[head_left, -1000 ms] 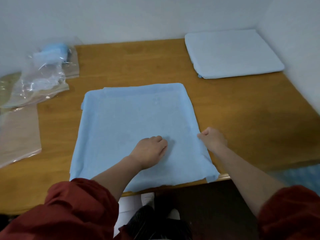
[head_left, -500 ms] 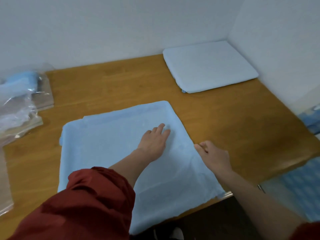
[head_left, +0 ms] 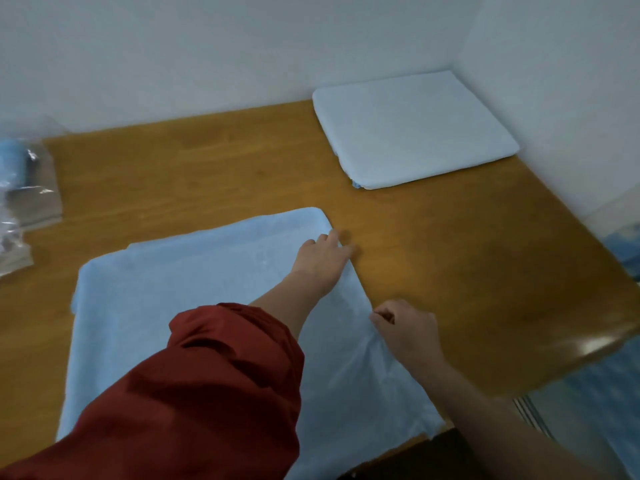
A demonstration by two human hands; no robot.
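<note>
A light blue cloth (head_left: 180, 289) lies spread flat on the wooden table (head_left: 450, 258), its near edge hanging over the table's front. My left hand (head_left: 320, 263) reaches across it with straight fingers and lies flat at the cloth's right edge, near the far right corner. Lower down on that same right edge, my right hand (head_left: 405, 329) has curled fingers that pinch the cloth. A red sleeve covers my left upper arm and hides part of the cloth.
A stack of folded pale blue cloths (head_left: 412, 129) sits in the far right corner against the walls. Clear plastic bags (head_left: 24, 202) with blue contents lie at the left edge. Bare wood runs between the cloth and the stack.
My left hand slid from the cloth's middle toward its far right corner. My right hand stayed pinching the right edge. The camera view swung left and up.
</note>
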